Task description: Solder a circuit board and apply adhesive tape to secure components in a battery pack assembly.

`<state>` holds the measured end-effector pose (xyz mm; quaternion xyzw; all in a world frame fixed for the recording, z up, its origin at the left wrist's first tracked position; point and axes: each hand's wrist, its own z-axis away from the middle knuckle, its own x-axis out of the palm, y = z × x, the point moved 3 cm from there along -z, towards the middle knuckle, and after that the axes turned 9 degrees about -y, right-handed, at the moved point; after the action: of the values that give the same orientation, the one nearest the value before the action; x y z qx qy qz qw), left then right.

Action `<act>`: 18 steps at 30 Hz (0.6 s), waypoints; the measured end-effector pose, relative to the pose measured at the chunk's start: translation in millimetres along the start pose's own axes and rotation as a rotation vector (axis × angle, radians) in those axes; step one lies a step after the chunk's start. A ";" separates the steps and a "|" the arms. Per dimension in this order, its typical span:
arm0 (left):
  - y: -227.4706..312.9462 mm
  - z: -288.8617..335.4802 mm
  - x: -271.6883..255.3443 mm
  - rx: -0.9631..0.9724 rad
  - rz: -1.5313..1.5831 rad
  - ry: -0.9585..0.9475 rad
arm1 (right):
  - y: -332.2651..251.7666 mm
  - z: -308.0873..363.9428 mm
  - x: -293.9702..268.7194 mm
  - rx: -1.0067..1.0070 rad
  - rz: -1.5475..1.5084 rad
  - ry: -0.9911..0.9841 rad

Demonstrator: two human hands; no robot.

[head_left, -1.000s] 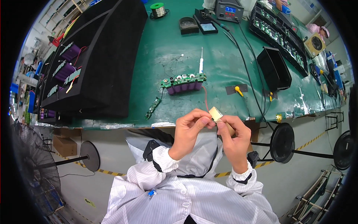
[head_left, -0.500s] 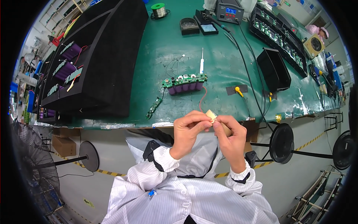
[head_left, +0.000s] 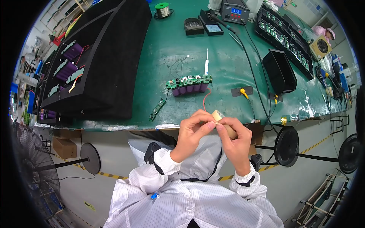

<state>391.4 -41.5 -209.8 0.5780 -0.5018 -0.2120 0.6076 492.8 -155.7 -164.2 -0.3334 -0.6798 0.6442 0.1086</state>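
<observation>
Both hands meet at the table's front edge over a roll of cream masking tape. My right hand holds the roll, part of which shows below its fingers. My left hand pinches at the tape, thumb and forefinger together; the bit between its fingertips is mostly hidden. A red wire runs from a battery pack down to the left fingertips. The pack has purple cells under a green circuit board. A small green board hangs off its left end by a black wire. Behind it lies a white thin-tipped tool.
A black foam rack with more purple packs stands left. Toward the back are a solder spool, a soldering station and an iron in its stand. Right are a black bin, a tray of boards and cables.
My hands have shifted very slightly, with the left fingers closer to the tape roll. The battery pack has stayed in place.
</observation>
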 end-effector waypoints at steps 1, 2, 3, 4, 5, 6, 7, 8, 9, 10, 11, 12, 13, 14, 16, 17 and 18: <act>-3.3 -0.7 -1.2 -0.048 0.130 -0.041 | -3.2 -0.4 0.2 -0.016 0.060 0.016; -2.8 -0.7 -3.1 -0.047 0.129 -0.038 | -5.5 -0.9 0.7 -0.033 0.119 0.032; -3.2 -2.0 -2.8 -0.085 0.193 -0.068 | -5.9 -1.9 1.0 -0.032 0.121 0.033; -3.2 -3.3 -2.6 -0.124 0.257 -0.097 | -8.4 -3.0 1.3 -0.101 0.200 0.050; -0.9 -4.7 -3.0 -0.123 0.259 -0.098 | -10.5 -4.0 1.4 -0.171 0.279 0.067; 1.6 -5.3 -2.3 -0.156 0.308 -0.131 | -6.4 -5.4 1.9 -0.172 0.280 0.066; 3.2 -5.9 -2.5 -0.188 0.356 -0.164 | -2.0 -6.1 3.1 -0.273 0.295 0.063; 3.7 -6.7 -5.9 -0.187 0.356 -0.163 | 0.0 -5.7 3.7 -0.375 0.311 0.059; 1.9 -6.5 -9.6 -0.244 0.387 -0.194 | 1.4 -5.6 3.4 -0.376 0.311 0.056; 1.0 -6.2 -12.4 -0.301 0.418 -0.226 | 2.0 -5.4 3.5 -0.393 0.329 0.039; 3.1 -6.5 -15.1 -0.299 0.419 -0.223 | 2.2 -5.2 3.8 -0.409 0.347 0.023; 3.9 -6.6 -16.5 -0.367 0.445 -0.239 | 2.9 -5.6 3.5 -0.411 0.347 0.020; 4.1 -6.4 -17.9 -0.435 0.472 -0.255 | 3.2 -5.9 3.7 -0.419 0.348 0.001; 4.4 -7.1 -21.3 -0.432 0.472 -0.253 | 3.7 -6.2 4.4 -0.426 0.349 -0.018; 3.0 -7.2 -23.6 -0.474 0.515 -0.316 | 5.5 -6.0 4.7 -0.435 0.348 -0.014; 3.0 -7.0 -23.8 -0.471 0.516 -0.316 | 6.2 -5.7 5.1 -0.443 0.344 -0.009; 2.5 -7.3 -24.2 -0.475 0.497 -0.305 | 6.9 -5.6 5.9 -0.444 0.346 -0.010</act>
<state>386.9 -17.1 -215.0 0.2432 -0.6482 -0.2525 0.6759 493.7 -148.1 -171.6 -0.4570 -0.7378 0.4899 -0.0822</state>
